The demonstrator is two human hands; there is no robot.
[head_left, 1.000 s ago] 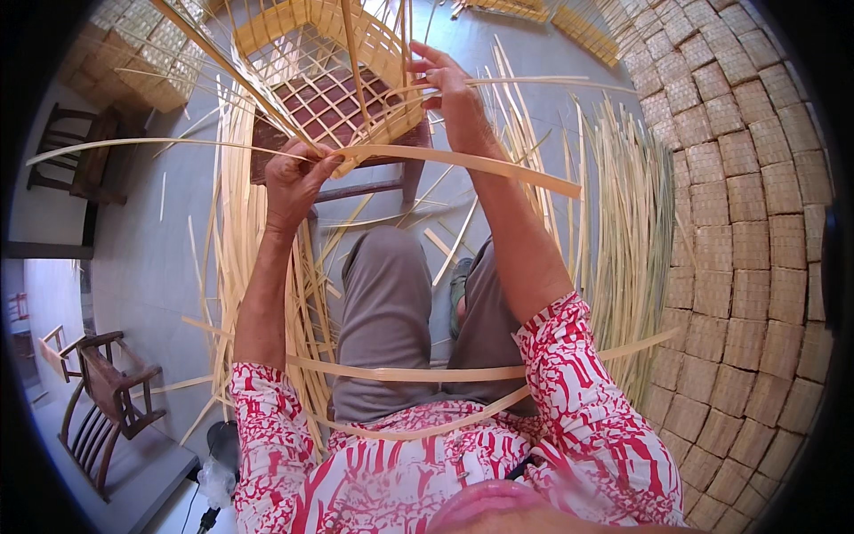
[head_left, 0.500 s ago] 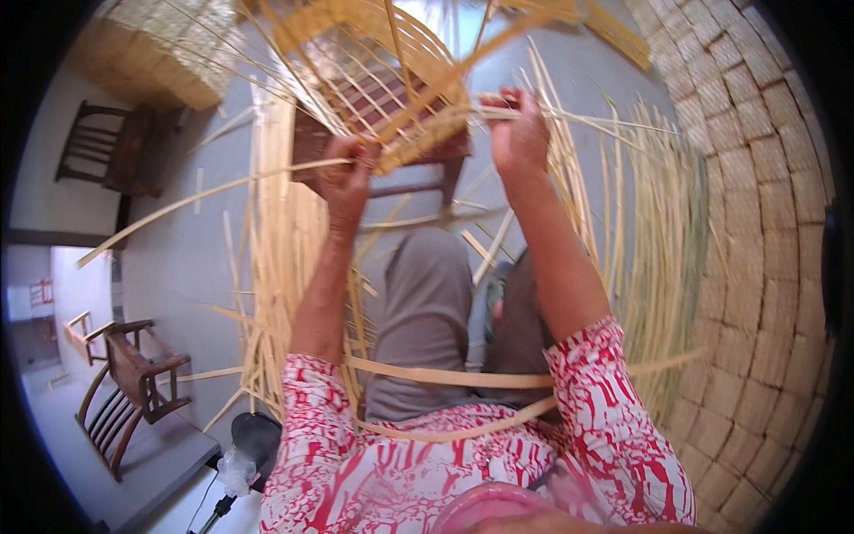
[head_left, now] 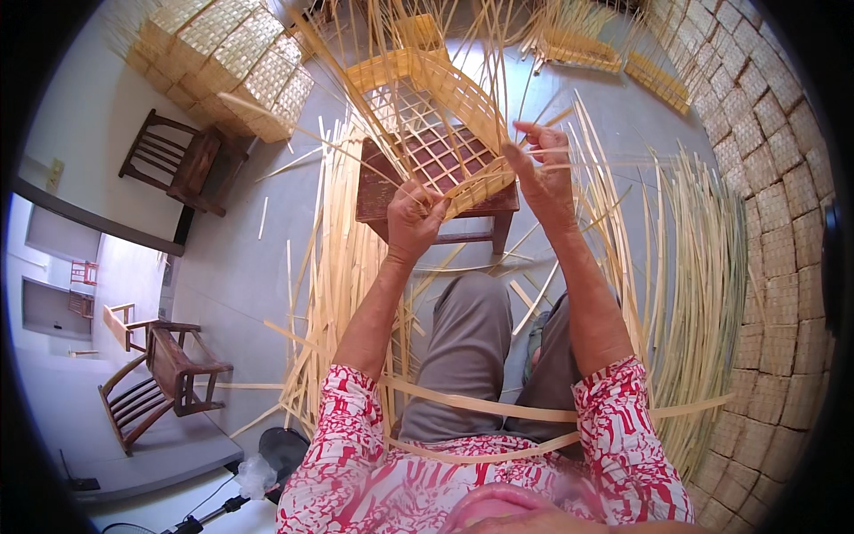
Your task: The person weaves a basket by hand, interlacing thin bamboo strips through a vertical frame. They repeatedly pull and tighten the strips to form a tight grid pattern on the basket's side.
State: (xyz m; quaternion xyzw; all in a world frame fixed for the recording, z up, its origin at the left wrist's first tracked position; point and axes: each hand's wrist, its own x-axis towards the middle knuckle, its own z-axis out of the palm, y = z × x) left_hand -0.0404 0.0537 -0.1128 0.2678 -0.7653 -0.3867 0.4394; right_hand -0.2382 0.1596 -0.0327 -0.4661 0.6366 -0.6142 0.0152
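Note:
A half-woven bamboo basket (head_left: pixel 487 100) with an open lattice bottom and low woven sides rests on a dark red wooden stool (head_left: pixel 377 178). Loose strip ends stand up around it. At its near left corner, my left hand (head_left: pixel 415 218) is closed on the basket's edge, fingers curled in a pinch. My right hand (head_left: pixel 547 178) is by the near right corner, thumb close to the woven side and fingers bent around a thin pale bamboo strip, which trails off to the right. The exact grip there is partly hidden.
Bamboo strips (head_left: pixel 334 294) lie in a heap left of my knees, and a greener bundle (head_left: pixel 698 267) lies to the right. Stacked woven panels (head_left: pixel 787 240) line the right side. Wooden chairs (head_left: pixel 182 165) stand at the left. Another woven piece (head_left: pixel 580 52) sits farther back.
The view has shifted, so basket and stool appear lower and farther right. The long strip sticking out left from my left hand no longer shows there. My right hand is now closer to the basket's corner.

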